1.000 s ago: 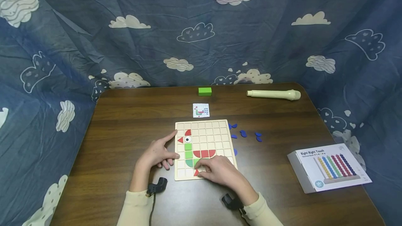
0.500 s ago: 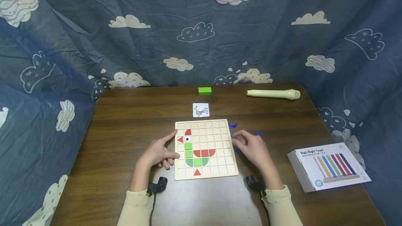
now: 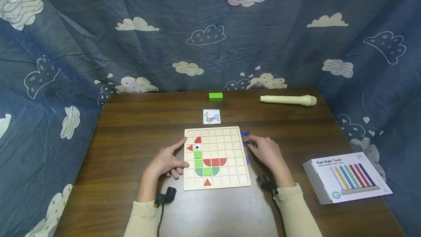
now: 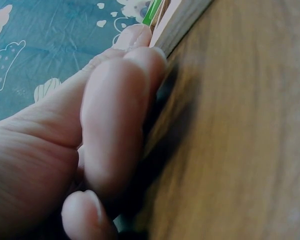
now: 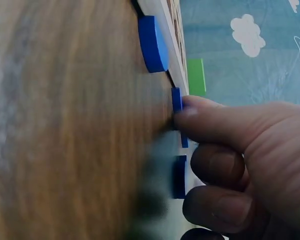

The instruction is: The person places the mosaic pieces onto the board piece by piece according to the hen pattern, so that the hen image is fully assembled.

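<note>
Centrally, square pale-wood gridded board (image 3: 224, 146), left hand (image 3: 166, 161) touching its edge with spread grip, right hand (image 3: 267, 152) with grip pinching flat blue piece (image 5: 176, 97).

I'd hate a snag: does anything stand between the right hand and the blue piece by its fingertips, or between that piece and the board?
Nothing visible does: the right hand is at the blue piece, which is close beside the board.

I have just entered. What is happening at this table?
A person's left hand touches the left edge of a gridded board. The right hand touches a blue piece beyond the right edge; whether it grips it is unclear. Red and green pieces form a bird-like figure on the board; more blue ones lie off it.
</note>
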The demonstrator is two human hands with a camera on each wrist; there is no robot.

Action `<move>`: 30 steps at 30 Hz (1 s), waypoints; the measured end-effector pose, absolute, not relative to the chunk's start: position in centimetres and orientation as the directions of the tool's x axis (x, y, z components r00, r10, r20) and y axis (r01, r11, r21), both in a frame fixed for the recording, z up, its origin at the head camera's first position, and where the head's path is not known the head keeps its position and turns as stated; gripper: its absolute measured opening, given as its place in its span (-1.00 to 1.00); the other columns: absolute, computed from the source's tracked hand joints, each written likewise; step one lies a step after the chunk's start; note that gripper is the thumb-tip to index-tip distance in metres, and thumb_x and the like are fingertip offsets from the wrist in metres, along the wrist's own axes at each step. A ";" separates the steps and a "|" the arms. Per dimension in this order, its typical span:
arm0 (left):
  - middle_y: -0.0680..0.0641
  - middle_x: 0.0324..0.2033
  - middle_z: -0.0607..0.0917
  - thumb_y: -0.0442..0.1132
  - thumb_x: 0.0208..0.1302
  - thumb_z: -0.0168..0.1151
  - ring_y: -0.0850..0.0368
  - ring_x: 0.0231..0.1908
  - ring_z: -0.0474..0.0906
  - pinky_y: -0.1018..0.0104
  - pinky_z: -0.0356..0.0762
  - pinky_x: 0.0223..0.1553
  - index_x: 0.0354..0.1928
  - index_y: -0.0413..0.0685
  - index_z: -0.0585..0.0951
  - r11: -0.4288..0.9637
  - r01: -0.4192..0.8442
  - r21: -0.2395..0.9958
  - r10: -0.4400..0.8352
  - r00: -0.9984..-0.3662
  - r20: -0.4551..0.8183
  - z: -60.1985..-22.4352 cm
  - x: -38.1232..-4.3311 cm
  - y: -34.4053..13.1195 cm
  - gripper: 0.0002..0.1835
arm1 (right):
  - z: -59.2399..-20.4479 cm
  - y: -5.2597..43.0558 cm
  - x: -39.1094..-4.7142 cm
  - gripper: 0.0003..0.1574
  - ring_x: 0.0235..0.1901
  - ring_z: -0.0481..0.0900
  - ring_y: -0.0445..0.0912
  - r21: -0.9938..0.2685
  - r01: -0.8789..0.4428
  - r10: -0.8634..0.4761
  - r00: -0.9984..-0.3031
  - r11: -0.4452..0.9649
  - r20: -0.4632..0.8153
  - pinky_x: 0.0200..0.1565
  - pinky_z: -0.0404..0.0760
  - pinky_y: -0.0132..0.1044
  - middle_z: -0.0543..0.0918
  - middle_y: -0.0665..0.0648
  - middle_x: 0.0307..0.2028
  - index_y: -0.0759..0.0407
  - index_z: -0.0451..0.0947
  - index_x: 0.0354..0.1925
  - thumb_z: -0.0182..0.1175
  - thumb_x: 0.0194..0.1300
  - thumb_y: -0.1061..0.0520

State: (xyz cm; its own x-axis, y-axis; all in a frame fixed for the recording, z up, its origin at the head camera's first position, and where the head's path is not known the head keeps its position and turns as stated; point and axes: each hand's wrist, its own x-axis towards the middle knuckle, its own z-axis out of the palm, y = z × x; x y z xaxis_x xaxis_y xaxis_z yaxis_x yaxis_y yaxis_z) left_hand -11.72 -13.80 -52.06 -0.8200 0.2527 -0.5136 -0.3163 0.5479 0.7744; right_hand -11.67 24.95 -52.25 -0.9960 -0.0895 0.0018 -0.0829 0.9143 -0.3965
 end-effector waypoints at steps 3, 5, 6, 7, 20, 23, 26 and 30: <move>-0.14 -0.62 0.76 -0.10 0.18 0.64 0.09 -0.70 0.69 0.40 0.42 -0.69 0.64 0.61 0.19 0.545 -0.319 0.776 0.252 -0.820 -0.514 -52.1 -11.7 -13.8 0.09 | -52.4 25.1 -11.6 -0.65 -0.71 0.17 -0.17 -0.391 -0.071 -0.072 -0.997 0.918 0.012 -0.64 0.18 -0.28 0.32 -0.04 -0.72 -0.15 0.74 0.16 0.29 0.50 0.14; -0.15 -0.62 0.76 -0.10 0.19 0.63 0.09 -0.70 0.69 0.40 0.42 -0.69 0.64 0.62 0.19 0.541 -0.321 0.777 0.253 -0.819 -0.515 -52.2 -11.7 -13.8 0.09 | -52.4 25.1 -11.6 -0.65 -0.72 0.19 -0.16 -0.395 -0.053 -0.048 -0.999 0.917 0.024 -0.64 0.19 -0.28 0.33 -0.03 -0.72 -0.10 0.70 0.21 0.26 0.52 0.12; -0.15 -0.62 0.76 -0.11 0.19 0.63 0.09 -0.70 0.69 0.40 0.41 -0.69 0.64 0.62 0.19 0.539 -0.322 0.778 0.254 -0.818 -0.515 -52.2 -11.7 -13.8 0.09 | -52.4 25.1 -11.6 -0.66 -0.72 0.22 -0.15 -0.399 -0.041 -0.033 -0.999 0.916 0.027 -0.63 0.20 -0.27 0.36 -0.02 -0.71 -0.07 0.68 0.20 0.26 0.52 0.08; -0.15 -0.62 0.76 -0.11 0.19 0.63 0.09 -0.70 0.69 0.40 0.41 -0.68 0.64 0.62 0.19 0.538 -0.324 0.778 0.255 -0.817 -0.517 -52.2 -11.7 -13.8 0.09 | -52.4 25.1 -11.6 -0.69 -0.71 0.26 -0.14 -0.400 -0.028 -0.018 -0.999 0.916 0.030 -0.62 0.22 -0.26 0.39 -0.02 -0.69 -0.03 0.68 0.17 0.28 0.52 0.04; -0.15 -0.61 0.76 -0.11 0.19 0.63 0.09 -0.70 0.68 0.40 0.45 -0.66 0.64 0.64 0.19 0.534 -0.332 0.777 0.255 -0.813 -0.523 -52.2 -11.7 -13.9 0.09 | -52.5 24.1 -11.5 -0.67 -0.73 0.22 -0.16 -0.395 -0.029 -0.027 -1.000 0.918 0.011 -0.64 0.18 -0.30 0.35 -0.04 -0.72 -0.07 0.74 0.17 0.30 0.50 0.04; -0.15 -0.61 0.76 -0.11 0.19 0.63 0.09 -0.70 0.68 0.39 0.43 -0.67 0.64 0.64 0.19 0.535 -0.333 0.776 0.255 -0.812 -0.525 -52.3 -11.7 -13.9 0.09 | -52.5 24.2 -11.5 -0.61 -0.73 0.19 -0.17 -0.406 -0.024 -0.023 -1.000 0.913 0.008 -0.64 0.14 -0.31 0.33 -0.05 -0.71 -0.12 0.73 0.21 0.27 0.48 0.12; -0.15 -0.61 0.76 -0.11 0.19 0.63 0.08 -0.70 0.69 0.39 0.43 -0.67 0.64 0.63 0.19 0.535 -0.333 0.777 0.257 -0.812 -0.524 -52.3 -11.7 -13.9 0.09 | -52.6 24.3 -11.5 -0.65 -0.69 0.25 -0.15 -0.413 -0.021 -0.017 -1.000 0.910 0.015 -0.61 0.17 -0.28 0.39 -0.04 -0.66 -0.11 0.73 0.18 0.33 0.47 0.07; -0.16 -0.61 0.76 -0.10 0.18 0.64 0.07 -0.69 0.69 0.39 0.43 -0.67 0.64 0.63 0.19 0.536 -0.328 0.778 0.258 -0.813 -0.521 -52.3 -11.8 -13.8 0.09 | -52.7 24.3 -11.6 -0.73 -0.65 0.32 -0.13 -0.418 -0.031 -0.024 -0.999 0.908 0.020 -0.58 0.22 -0.25 0.44 -0.02 -0.63 -0.12 0.76 0.09 0.38 0.46 -0.01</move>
